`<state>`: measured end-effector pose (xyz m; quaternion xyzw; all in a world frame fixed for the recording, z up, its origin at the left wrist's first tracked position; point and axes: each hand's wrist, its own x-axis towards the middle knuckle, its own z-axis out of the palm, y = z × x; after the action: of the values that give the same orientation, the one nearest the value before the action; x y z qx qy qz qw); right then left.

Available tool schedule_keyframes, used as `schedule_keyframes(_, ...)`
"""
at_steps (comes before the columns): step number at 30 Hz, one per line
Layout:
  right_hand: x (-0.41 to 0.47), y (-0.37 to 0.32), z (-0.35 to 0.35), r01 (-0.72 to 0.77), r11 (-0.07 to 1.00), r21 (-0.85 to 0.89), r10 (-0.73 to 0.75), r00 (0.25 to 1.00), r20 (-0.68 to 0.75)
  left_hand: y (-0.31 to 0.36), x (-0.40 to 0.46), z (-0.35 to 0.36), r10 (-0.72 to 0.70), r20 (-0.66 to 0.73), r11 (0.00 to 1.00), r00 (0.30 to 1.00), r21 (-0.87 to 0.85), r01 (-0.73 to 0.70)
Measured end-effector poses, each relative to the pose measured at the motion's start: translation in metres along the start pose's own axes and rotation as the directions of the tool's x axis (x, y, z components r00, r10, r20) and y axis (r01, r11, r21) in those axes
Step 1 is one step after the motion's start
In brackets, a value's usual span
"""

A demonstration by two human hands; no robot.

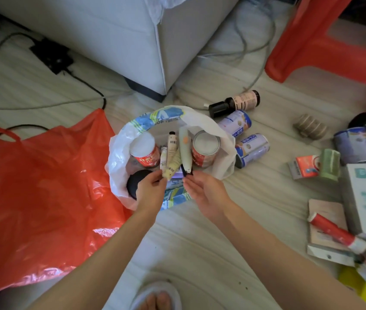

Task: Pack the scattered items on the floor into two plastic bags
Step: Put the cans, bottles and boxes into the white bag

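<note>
Left hand [149, 190] pinches a bunch of tubes [171, 158] over the white bag [119, 153] at frame centre; right hand [202, 190] seems open, fingers slack. Bag's floppy rim could fold, spilling tubes onto the floor [200, 242].

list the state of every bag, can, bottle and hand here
white printed plastic bag: open, partly filled
red plastic bag: flat, looks empty
two red-labelled cans: upright in the white bag
two blue-and-white cans: lying on floor
dark brown bottle: lying, capped
left hand: pinches tubes
right hand: open
</note>
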<state>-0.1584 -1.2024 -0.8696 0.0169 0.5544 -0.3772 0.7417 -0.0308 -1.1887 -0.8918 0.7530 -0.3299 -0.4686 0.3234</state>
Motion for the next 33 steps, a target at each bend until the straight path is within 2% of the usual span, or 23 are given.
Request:
schedule_keyframes(4, -0.015, -0.001, -0.012, 0.111, 0.976, -0.189, -0.112, 0.994, 0.008, -0.001, -0.01, -0.005, 0.052, 0.112, 0.971, 0.992, 0.225, -0.076)
schedule_keyframes(7, -0.031, 0.008, -0.038, 0.223, 0.873, -0.434, -0.25, 0.968, -0.006, 0.0, -0.03, -0.002, 0.147, 0.17, 0.913, 0.974, 0.356, -0.2)
schedule_keyframes(11, -0.062, 0.013, -0.097, 0.272, 0.496, -0.824, -0.484, 0.875, -0.002, -0.007, -0.076, 0.004, 0.373, 0.357, 0.717, 0.856, 0.474, -0.511)
schedule_keyframes(13, -0.084, 0.013, -0.132, 0.227, 0.318, -0.921, -0.539, 0.842, 0.021, -0.012, -0.103, 0.011, 0.399, 0.467, 0.598, 0.789, 0.519, -0.61)
schedule_keyframes(16, -0.114, 0.009, -0.179, 0.16, 0.166, -0.973, -0.604, 0.797, 0.028, -0.014, -0.137, 0.03, 0.416, 0.583, 0.463, 0.698, 0.526, -0.714)
schedule_keyframes(19, -0.145, -0.001, -0.222, 0.086, 0.078, -0.993, -0.702, 0.712, 0.006, -0.004, -0.164, 0.053, 0.434, 0.669, 0.356, 0.603, 0.488, -0.797)
schedule_keyframes(21, -0.161, -0.004, -0.251, 0.019, 0.066, -0.998, -0.776, 0.63, -0.04, -0.001, -0.173, 0.069, 0.468, 0.736, 0.234, 0.49, 0.431, -0.871)
schedule_keyframes(22, -0.165, -0.005, -0.265, -0.016, 0.066, -0.998, -0.809, 0.585, -0.063, 0.001, -0.175, 0.077, 0.466, 0.759, 0.189, 0.455, 0.417, -0.889)
schedule_keyframes(24, -0.168, -0.012, -0.289, -0.078, 0.089, -0.993, -0.857, 0.502, -0.116, 0.003, -0.172, 0.094, 0.454, 0.785, 0.153, 0.421, 0.397, -0.905)
schedule_keyframes(26, -0.167, -0.023, -0.309, -0.1, 0.092, -0.991, -0.884, 0.449, -0.128, 0.005, -0.166, 0.114, 0.429, 0.814, 0.113, 0.393, 0.383, -0.917)
schedule_keyframes(28, -0.165, -0.03, -0.329, -0.12, 0.017, -0.993, -0.877, 0.475, -0.072, 0.004, -0.162, 0.136, 0.368, 0.837, 0.124, 0.405, 0.387, -0.913)
schedule_keyframes(30, -0.166, -0.029, -0.351, -0.154, -0.089, -0.984, -0.833, 0.554, -0.011, 0.003, -0.159, 0.161, 0.285, 0.843, 0.135, 0.456, 0.436, -0.89)
schedule_keyframes(31, -0.168, -0.029, -0.36, -0.173, -0.11, -0.979, -0.815, 0.579, -0.011, 0.004, -0.157, 0.175, 0.254, 0.842, 0.108, 0.475, 0.464, -0.879)
schedule_keyframes(33, -0.168, -0.028, -0.373, -0.218, -0.081, -0.973, -0.794, 0.604, -0.069, 0.008, -0.156, 0.204, 0.234, 0.851, 0.067, 0.47, 0.468, -0.881)
